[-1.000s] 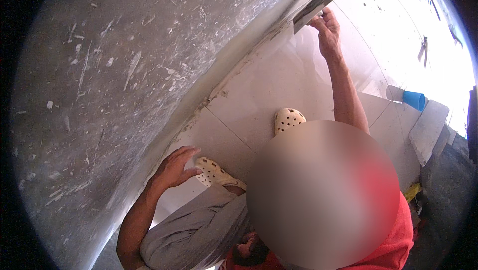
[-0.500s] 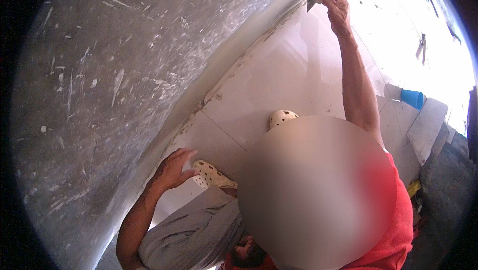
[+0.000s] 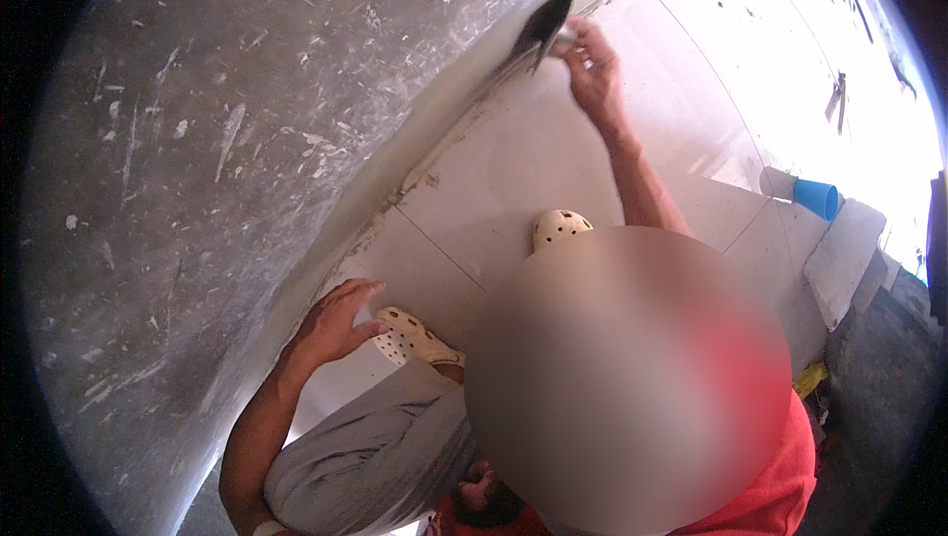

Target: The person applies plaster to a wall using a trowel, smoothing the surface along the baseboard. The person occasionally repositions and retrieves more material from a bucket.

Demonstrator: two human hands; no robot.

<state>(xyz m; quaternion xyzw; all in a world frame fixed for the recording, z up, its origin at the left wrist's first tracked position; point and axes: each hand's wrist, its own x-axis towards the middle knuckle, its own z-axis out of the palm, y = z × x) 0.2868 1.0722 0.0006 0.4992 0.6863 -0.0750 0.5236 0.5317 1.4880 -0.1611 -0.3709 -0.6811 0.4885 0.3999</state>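
Trowel (image 3: 553, 18), dark flat blade: shifted down and leftward along the foot of the wall (image 3: 188, 220) since half a second ago, its blade now tilted up on edge. Position: just left of the right hand (image 3: 595, 72), beside the wall's pale lower strip (contact cannot be told); well apart from the left hand (image 3: 336, 324).

Right hand: clamped on the trowel's handle, fingers curled, slightly blurred; forearm reaching up and leftward over the tiled floor (image 3: 513, 156).

Left hand: apart from the right, nothing visible in it; fingers loosely bent, thumb spread away from them, close to the wall base and a pale perforated clog (image 3: 407, 336). Elbow bent, forearm upright beside the grey trousers (image 3: 370, 447).

Also present: blue cup (image 3: 816, 198), lying on its side at right.
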